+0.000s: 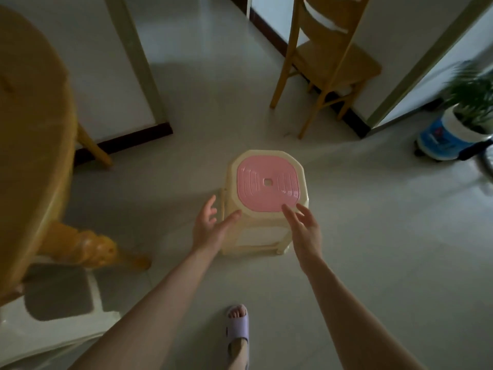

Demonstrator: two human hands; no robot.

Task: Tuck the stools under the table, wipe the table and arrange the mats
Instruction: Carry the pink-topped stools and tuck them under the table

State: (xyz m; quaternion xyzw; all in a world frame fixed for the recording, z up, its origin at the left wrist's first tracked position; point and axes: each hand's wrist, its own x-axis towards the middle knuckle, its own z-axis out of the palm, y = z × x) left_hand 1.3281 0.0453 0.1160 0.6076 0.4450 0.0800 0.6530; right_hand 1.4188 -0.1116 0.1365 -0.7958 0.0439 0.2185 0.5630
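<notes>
A cream plastic stool (pixel 264 225) with a pink ribbed seat stands on the pale tiled floor in the middle of the view. My left hand (pixel 209 225) is spread open at the stool's near left corner, thumb by the seat's rim. My right hand (pixel 304 228) reaches over the near right corner with straight fingers at the seat's edge. Neither hand grips anything. A round wooden table (pixel 32 134) fills the left side, its carved pedestal foot (pixel 88 247) on the floor. A second stool (pixel 58 311), white with a grey seat, stands partly under the table at lower left.
A wooden chair (pixel 328 60) stands against the wall at the back right. A potted plant (pixel 458 124) in a blue and white pot sits at the far right. A doorway opens straight ahead. My foot in a lilac slipper (pixel 238 327) is below the stool.
</notes>
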